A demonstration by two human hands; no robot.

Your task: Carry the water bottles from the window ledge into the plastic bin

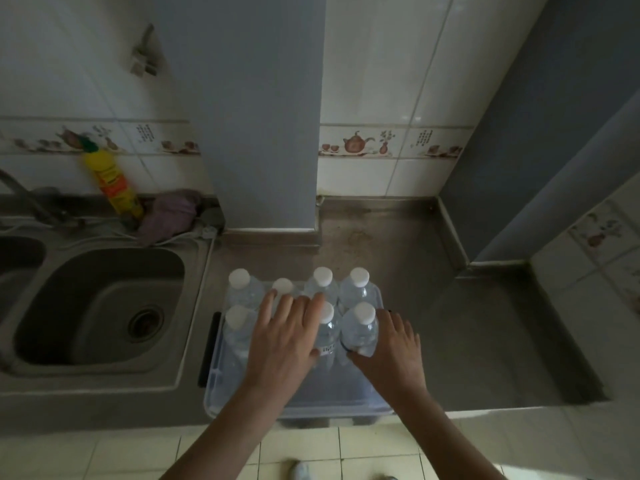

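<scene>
A clear plastic bin (pixel 325 405) with black side handles sits on the steel counter's front edge. Several clear water bottles with white caps stand upright in it, in two rows. My right hand (pixel 391 351) wraps around the front right bottle (pixel 360 329), thumb at its lower side and fingers behind it. My left hand (pixel 284 341) lies over the middle of the bin with its fingers spread, fingertips by the back row's caps. Its thumb touches the front middle bottle (pixel 327 332). Whatever stands under that palm is hidden.
A steel sink (pixel 100 306) lies left of the bin, with a yellow detergent bottle (pixel 116 183) and a purple cloth (pixel 169 214) behind it. A grey pillar (pixel 263 133) rises behind the bin. Bare steel counter (pixel 433 306) spreads to the right up to a tiled wall.
</scene>
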